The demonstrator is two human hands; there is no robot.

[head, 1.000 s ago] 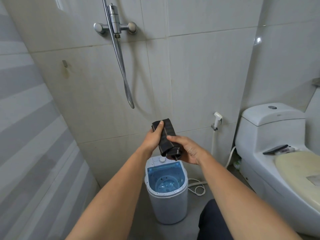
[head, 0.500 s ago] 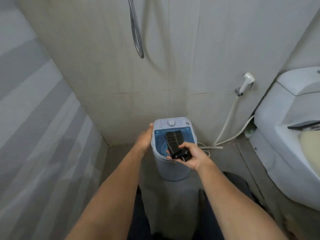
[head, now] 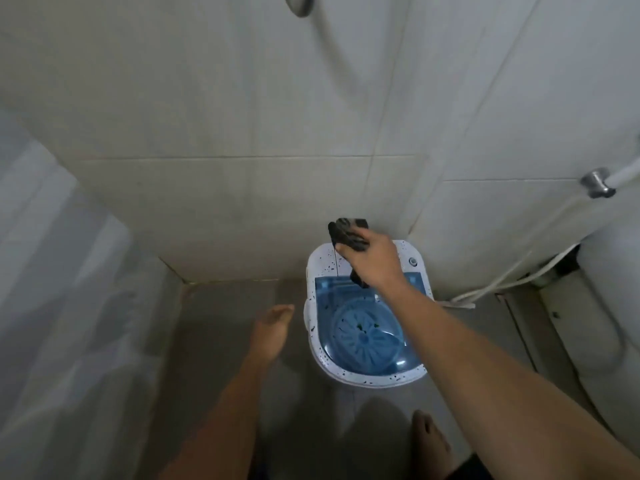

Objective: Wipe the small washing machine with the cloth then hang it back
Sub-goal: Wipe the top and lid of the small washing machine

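Note:
The small washing machine (head: 313, 308) stands on the floor against the tiled wall, white with dark specks on its rim and a clear blue lid over the tub. My right hand (head: 375, 259) is shut on the dark cloth (head: 346, 232) and holds it over the machine's back panel, at the control end. A thin dark thread hangs from the cloth. My left hand (head: 272, 329) hovers just left of the machine's rim, fingers loosely together, holding nothing; whether it touches the rim I cannot tell.
A toilet (head: 613, 306) stands at the right edge. A white hose (head: 498, 289) runs along the floor from a wall fitting (head: 597, 183) toward the machine. A pale shower curtain (head: 52, 271) hangs at the left. My bare foot (head: 431, 441) is below the machine.
The view has dropped and closed in on the machine. My right hand carried the cloth from over the lid to the back panel. My left hand came off the machine's left rim.

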